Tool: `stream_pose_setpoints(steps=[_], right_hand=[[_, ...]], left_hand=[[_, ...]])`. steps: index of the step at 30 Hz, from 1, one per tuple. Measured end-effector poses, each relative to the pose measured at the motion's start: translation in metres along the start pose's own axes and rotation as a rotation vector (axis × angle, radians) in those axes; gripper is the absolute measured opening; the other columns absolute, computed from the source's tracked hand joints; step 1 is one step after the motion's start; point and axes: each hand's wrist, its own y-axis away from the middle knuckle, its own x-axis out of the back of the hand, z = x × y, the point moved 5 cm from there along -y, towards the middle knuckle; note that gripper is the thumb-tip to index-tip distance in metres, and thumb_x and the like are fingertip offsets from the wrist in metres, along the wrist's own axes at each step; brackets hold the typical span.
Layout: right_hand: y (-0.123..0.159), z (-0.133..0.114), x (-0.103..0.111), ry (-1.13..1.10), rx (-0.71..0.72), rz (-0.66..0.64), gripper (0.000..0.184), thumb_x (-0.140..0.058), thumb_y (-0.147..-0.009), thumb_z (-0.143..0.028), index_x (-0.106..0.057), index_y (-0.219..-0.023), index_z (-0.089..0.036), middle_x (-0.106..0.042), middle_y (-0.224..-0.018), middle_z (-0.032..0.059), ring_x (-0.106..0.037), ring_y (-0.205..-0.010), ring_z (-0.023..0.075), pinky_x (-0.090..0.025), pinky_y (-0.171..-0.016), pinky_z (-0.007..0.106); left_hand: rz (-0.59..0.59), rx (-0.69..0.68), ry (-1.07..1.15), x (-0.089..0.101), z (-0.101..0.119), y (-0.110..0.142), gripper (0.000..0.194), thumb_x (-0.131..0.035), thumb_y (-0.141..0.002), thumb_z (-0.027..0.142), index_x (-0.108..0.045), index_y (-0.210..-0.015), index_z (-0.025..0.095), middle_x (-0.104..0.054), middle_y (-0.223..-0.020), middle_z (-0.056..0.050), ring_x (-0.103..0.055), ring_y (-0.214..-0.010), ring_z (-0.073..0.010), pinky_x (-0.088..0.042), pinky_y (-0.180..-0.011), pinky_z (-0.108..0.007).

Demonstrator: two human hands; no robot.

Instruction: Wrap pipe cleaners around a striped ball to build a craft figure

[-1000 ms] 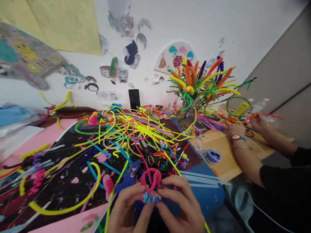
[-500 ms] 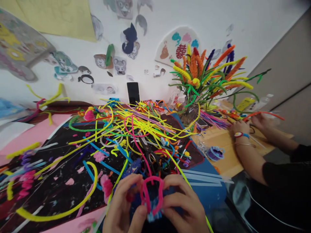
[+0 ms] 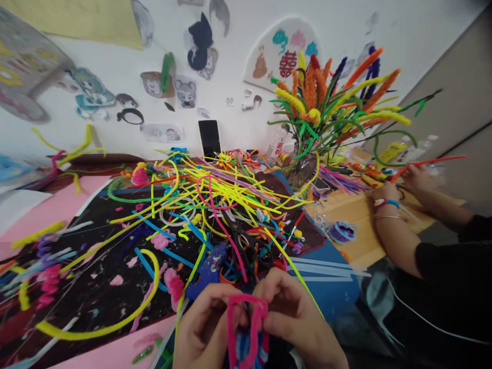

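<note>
Both hands are at the bottom centre, working a bent pink pipe cleaner (image 3: 255, 333) shaped like an open frame, with blue and whitish strands below it. My left hand (image 3: 205, 325) is closed, its fingertips behind the frame's left side. The thumb and fingers of my right hand (image 3: 298, 320) pinch the frame's upper right corner. Just beyond the hands lie a blue tool (image 3: 212, 264) that looks like a glue gun and black-handled scissors (image 3: 253, 248). A longer pink pipe cleaner (image 3: 226, 236) curves over the pile towards my fingers.
Yellow pipe cleaners (image 3: 223, 184) are heaped on the dark mat (image 3: 103, 287). A vase of pipe-cleaner flowers (image 3: 319, 102) stands at the back right, and a phone (image 3: 210, 139) leans on the wall. Pale glue sticks (image 3: 323, 271) lie right of my hands. A co-worker's hands (image 3: 418, 177) hold a red-orange pipe cleaner.
The pink frame has turned and sits lower and slightly right. My right hand's fingers have shifted to its upper corner. The view has tilted a little, and the co-worker's red-orange pipe cleaner has straightened.
</note>
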Motion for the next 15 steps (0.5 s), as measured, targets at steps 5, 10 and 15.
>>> stream_pose_setpoints(steps=[5, 10, 15], right_hand=[[-0.004, 0.007, 0.006, -0.156, -0.016, 0.04, 0.038, -0.087, -0.067, -0.034, -0.051, -0.076, -0.021, -0.055, -0.065, -0.0048, -0.052, -0.059, 0.0121, -0.041, -0.057, 0.022], [-0.009, 0.015, 0.002, -0.224, -0.057, 0.008, 0.039, -0.085, -0.069, -0.039, -0.05, -0.073, -0.022, -0.045, -0.059, -0.0068, -0.038, -0.053, 0.01, -0.033, -0.052, 0.021], [-0.008, 0.001, 0.006, -0.104, 0.025, 0.036, 0.034, -0.083, -0.073, -0.04, -0.053, -0.075, -0.023, -0.045, -0.058, -0.0068, -0.038, -0.052, 0.0106, -0.029, -0.052, 0.022]], left_hand=[[-0.17, 0.154, 0.507, -0.006, -0.009, -0.008, 0.032, -0.088, -0.069, 0.033, -0.059, -0.077, 0.021, -0.06, -0.06, 0.004, -0.056, -0.057, -0.0117, -0.046, -0.058, -0.021], [-0.194, 0.107, 0.515, -0.007, -0.013, -0.009, 0.038, -0.087, -0.071, 0.034, -0.052, -0.076, 0.021, -0.05, -0.054, 0.007, -0.049, -0.053, -0.0097, -0.043, -0.057, -0.022], [-0.22, 0.049, 0.016, -0.004, -0.013, 0.002, 0.038, -0.075, -0.081, 0.053, -0.068, -0.081, 0.016, -0.057, -0.06, -0.001, -0.051, -0.058, -0.0122, -0.037, -0.054, -0.022]])
